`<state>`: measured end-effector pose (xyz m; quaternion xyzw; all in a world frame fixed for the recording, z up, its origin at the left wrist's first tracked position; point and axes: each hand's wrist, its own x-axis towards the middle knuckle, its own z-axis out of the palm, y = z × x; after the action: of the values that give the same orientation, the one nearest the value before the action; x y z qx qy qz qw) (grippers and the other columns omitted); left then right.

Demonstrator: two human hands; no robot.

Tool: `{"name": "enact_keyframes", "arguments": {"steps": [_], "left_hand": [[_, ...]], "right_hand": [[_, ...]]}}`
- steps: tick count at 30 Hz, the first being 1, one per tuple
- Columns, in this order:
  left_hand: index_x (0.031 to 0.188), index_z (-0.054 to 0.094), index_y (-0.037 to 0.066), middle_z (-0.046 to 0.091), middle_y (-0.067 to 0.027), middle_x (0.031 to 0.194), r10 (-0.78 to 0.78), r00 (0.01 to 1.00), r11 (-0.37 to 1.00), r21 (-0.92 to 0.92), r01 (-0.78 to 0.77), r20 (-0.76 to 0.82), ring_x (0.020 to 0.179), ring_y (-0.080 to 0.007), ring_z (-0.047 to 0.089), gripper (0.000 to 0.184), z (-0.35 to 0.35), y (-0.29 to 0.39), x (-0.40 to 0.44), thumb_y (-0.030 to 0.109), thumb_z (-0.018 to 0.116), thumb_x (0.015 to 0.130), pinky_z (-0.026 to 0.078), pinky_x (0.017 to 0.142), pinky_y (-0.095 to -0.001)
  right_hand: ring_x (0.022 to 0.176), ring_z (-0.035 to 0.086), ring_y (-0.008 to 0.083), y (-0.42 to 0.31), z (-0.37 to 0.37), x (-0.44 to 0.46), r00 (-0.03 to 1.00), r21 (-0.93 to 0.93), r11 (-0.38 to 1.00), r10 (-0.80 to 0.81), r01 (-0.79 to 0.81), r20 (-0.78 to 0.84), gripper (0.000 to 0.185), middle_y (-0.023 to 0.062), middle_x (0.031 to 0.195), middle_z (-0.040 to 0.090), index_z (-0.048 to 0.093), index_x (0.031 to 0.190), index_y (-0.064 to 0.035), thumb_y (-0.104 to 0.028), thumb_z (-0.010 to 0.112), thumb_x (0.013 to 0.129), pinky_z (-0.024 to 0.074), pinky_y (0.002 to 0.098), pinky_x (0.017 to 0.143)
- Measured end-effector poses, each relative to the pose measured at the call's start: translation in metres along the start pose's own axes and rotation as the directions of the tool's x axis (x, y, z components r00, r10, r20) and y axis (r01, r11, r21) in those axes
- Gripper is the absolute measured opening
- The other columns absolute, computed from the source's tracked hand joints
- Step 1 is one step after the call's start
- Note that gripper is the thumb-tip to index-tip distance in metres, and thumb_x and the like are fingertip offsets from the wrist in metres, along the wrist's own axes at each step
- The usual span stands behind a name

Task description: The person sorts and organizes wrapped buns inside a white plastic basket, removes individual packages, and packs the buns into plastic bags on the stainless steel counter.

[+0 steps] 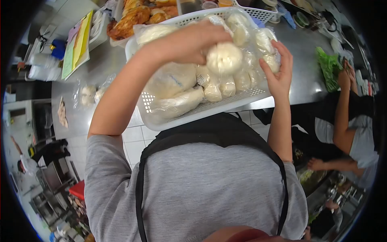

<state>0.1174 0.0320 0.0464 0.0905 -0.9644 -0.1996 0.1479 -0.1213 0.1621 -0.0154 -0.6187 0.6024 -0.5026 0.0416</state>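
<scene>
Bun [224, 59], one, raised above the right half of the basket [161, 124], in the left hand. Head view.

Surface: counter [304, 76], grey metal, glossy, with bright reflections at the right. On it, the basket, white, perforated, set slantwise near the person and loaded with clear bags [173, 78] of pale pieces, some long, some round. Far left, a tray [117, 40] of browned food [133, 18]; left of that, sheets [78, 46] in yellow, green and purple. Near left, a wrapped pair [88, 95] of pale rounds. Far right, a green bundle [328, 69] beside the hands of a co-worker [350, 119] in grey sleeves.

Room: floor [133, 135] of light square tiles; kitchen shelving [51, 209] at the left, with a red box [78, 189] near it.

Bun, appearance: off-white, rounded, slightly flattened; shallow creases gathered at the middle; a shiny spot near the top. Whether film covers it, cannot tell.

Left hand [205, 38]: bent over the bun's far left edge, thumb at its left side, fingers along the far side. Right hand [279, 66]: thumb and fingers parted around a packet [266, 42] at the basket's right end.
</scene>
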Motion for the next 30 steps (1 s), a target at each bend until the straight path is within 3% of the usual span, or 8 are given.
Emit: {"name": "enact_keyframes", "arguments": {"steps": [5,7,10,14,16,17,20,30], "left_hand": [[0.112,0.057,0.009,0.055,-0.0118,0.111,-0.149,0.987,0.950,0.271,0.158,-0.054,0.110,-0.0309,0.050,0.042,-0.039,0.004,0.017,0.004,0.063,0.071,0.042,0.092,-0.0400],[0.112,0.056,0.009,0.050,-0.0136,0.115,-0.204,0.978,0.905,0.375,0.201,-0.030,0.114,-0.0329,0.046,0.037,-0.029,-0.017,0.019,0.010,0.062,0.075,0.040,0.095,-0.0424],[0.127,0.051,0.017,0.037,-0.0101,0.142,-0.286,0.951,0.761,0.630,0.153,0.115,0.136,-0.0327,0.029,0.045,-0.004,-0.038,0.009,0.007,0.050,0.083,0.029,0.108,-0.0504],[0.139,0.038,0.015,0.034,-0.0147,0.145,-0.350,0.936,0.690,0.670,0.273,-0.021,0.137,-0.0344,0.027,0.056,-0.007,0.002,-0.006,0.002,0.043,0.085,0.032,0.101,-0.0556],[0.114,0.060,0.012,0.060,-0.0071,0.107,-0.112,0.980,0.826,0.534,0.183,-0.163,0.107,-0.0258,0.055,0.046,0.004,0.015,-0.012,-0.005,0.056,0.071,0.045,0.087,-0.0350],[0.114,0.060,0.012,0.060,-0.0071,0.107,-0.116,0.981,0.826,0.534,0.181,-0.153,0.107,-0.0258,0.055,0.046,0.012,0.023,-0.015,-0.005,0.056,0.071,0.045,0.087,-0.0350],[0.117,0.059,0.017,0.061,-0.0005,0.102,-0.300,0.942,0.887,0.409,0.216,0.152,0.105,-0.0193,0.056,0.042,0.034,0.044,-0.023,0.001,0.054,0.079,0.037,0.099,-0.0430],[0.124,0.054,0.038,0.052,0.0012,0.112,-0.413,0.896,0.785,0.562,0.260,0.164,0.111,-0.0179,0.048,0.055,0.081,0.061,-0.024,0.005,0.051,0.081,0.012,0.109,-0.0621]], "right_hand": [[0.123,0.041,0.0272,0.010,0.003,0.025,0.994,0.219,0.970,-0.102,0.107,-0.033,0.051,0.0139,0.127,0.046,0.054,0.122,-0.0073,-0.009,0.072,0.075,0.0359,0.0350,0.101],[0.124,0.041,0.0267,0.011,0.007,0.039,0.986,0.107,0.980,-0.165,0.165,-0.015,0.051,0.0135,0.127,0.047,0.054,0.122,-0.0082,-0.011,0.073,0.075,0.0363,0.0358,0.101],[0.121,0.044,0.0292,0.021,0.026,0.057,0.969,0.076,0.971,-0.234,0.228,0.081,0.051,0.0139,0.127,0.047,0.054,0.123,-0.0125,-0.015,0.072,0.076,0.0388,0.0376,0.099],[0.121,0.046,0.0315,0.026,0.036,0.057,0.936,0.013,0.976,-0.212,0.217,0.281,0.052,0.0141,0.130,0.046,0.052,0.127,-0.0162,-0.018,0.070,0.078,0.0399,0.0378,0.099],[0.121,0.046,0.0320,0.030,0.037,0.055,0.923,-0.007,0.978,-0.193,0.207,0.333,0.053,0.0143,0.131,0.045,0.051,0.128,-0.0171,-0.018,0.069,0.078,0.0401,0.0376,0.099],[0.122,0.045,0.0319,0.031,0.037,0.053,0.927,0.008,0.982,-0.183,0.191,0.326,0.053,0.0144,0.132,0.045,0.051,0.128,-0.0182,-0.019,0.069,0.078,0.0404,0.0379,0.099],[0.123,0.045,0.0318,0.036,0.038,0.050,0.932,0.032,0.982,-0.185,0.184,0.311,0.054,0.0142,0.133,0.044,0.050,0.129,-0.0195,-0.019,0.069,0.078,0.0409,0.0384,0.098],[0.124,0.043,0.0307,0.037,0.034,0.045,0.931,0.089,0.984,-0.175,0.154,0.320,0.055,0.0121,0.134,0.043,0.051,0.129,-0.0208,-0.022,0.070,0.078,0.0387,0.0388,0.100]]}}
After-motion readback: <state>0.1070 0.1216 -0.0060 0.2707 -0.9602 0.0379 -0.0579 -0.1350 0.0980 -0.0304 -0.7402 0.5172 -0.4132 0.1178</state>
